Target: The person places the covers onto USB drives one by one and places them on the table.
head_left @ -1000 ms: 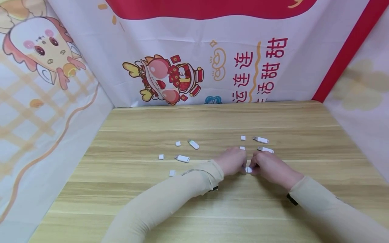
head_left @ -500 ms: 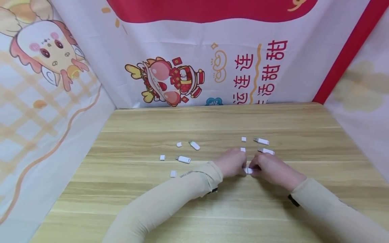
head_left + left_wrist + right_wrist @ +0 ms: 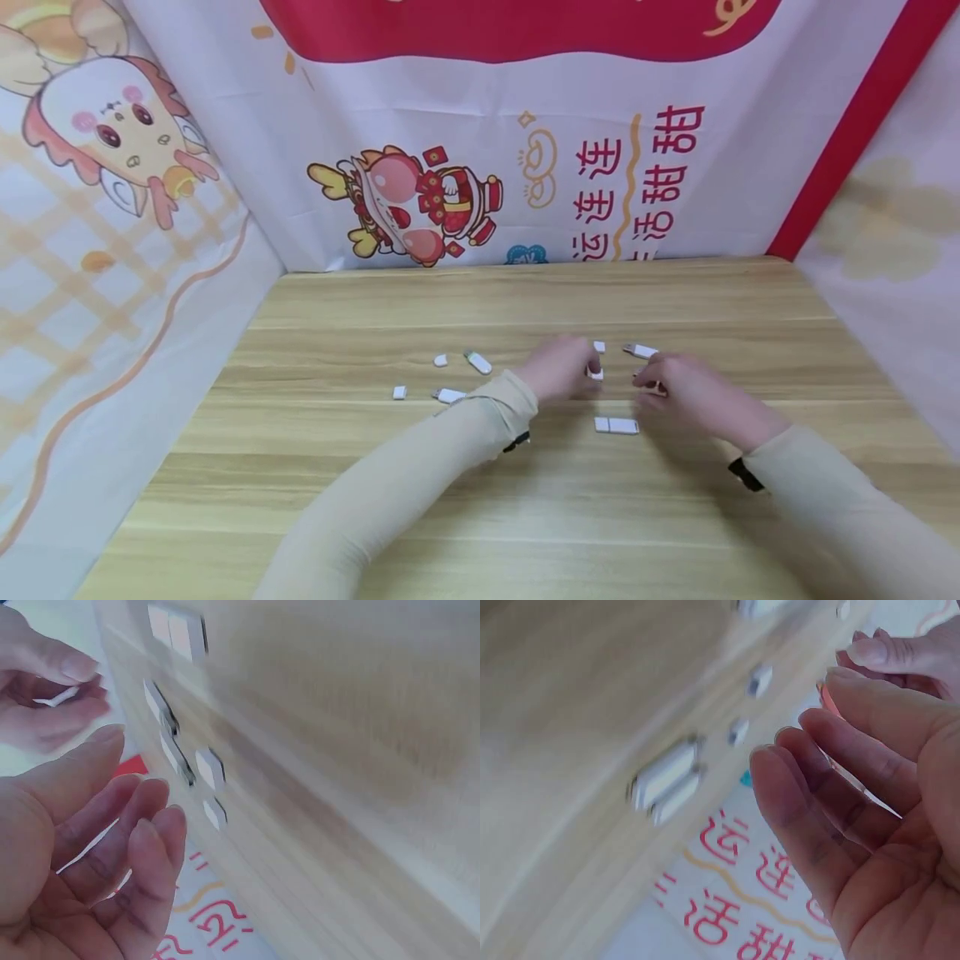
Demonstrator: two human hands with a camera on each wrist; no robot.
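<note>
A capped white USB stick (image 3: 617, 426) lies on the table in front of both hands. Beyond it, my left hand (image 3: 558, 367) hovers at a loose white cap (image 3: 596, 375), fingers bent and apart, with nothing between them in the left wrist view. My right hand (image 3: 690, 396) is over an uncapped USB stick, which it mostly hides in the head view; the left wrist view shows that uncapped stick (image 3: 160, 705). Its fingers are spread and hold nothing in the right wrist view. Farther back lie another cap (image 3: 598, 347) and another uncapped stick (image 3: 640, 351).
Left of the hands, two uncapped USB sticks, one with green trim (image 3: 477, 362) and one plain white (image 3: 449, 396), lie beside a rounded cap (image 3: 440, 360) and a square cap (image 3: 400, 392). A printed cloth (image 3: 450, 108) stands along the wooden table's (image 3: 525, 517) back edge.
Both hands have let go of the near USB stick and its cap, now joined on the table. They have moved back and apart, toward the second cap and stick.
</note>
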